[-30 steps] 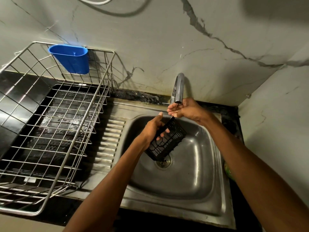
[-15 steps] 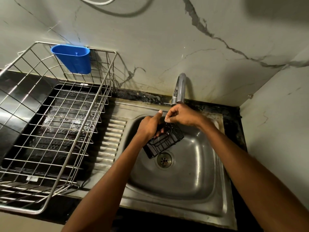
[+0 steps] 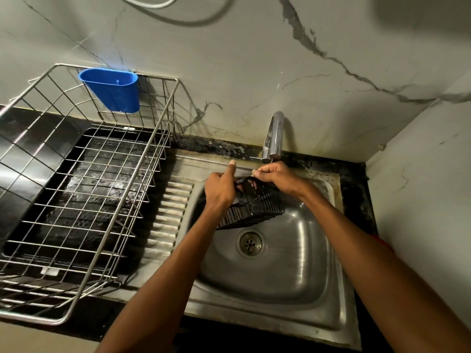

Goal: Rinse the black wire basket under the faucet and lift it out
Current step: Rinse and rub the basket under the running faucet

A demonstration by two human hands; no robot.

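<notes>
2 hands are holding the black wire basket (image 3: pixel 252 207) over the sink (image 3: pixel 280 271), just below the faucet (image 3: pixel 274 136).
Left hand (image 3: pixel 220 191) is gripping its left end, right hand (image 3: pixel 276 175) is pinching the top rim; it is looking light, stiff and probably wet-slick, so the rim wires are offering the surest hold.

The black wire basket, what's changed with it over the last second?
The black wire basket has tipped from steeply slanted to nearly level, higher above the drain. The right hand now pinches its top edge; the left hand still grips it. Faucet and rack unchanged.
</notes>
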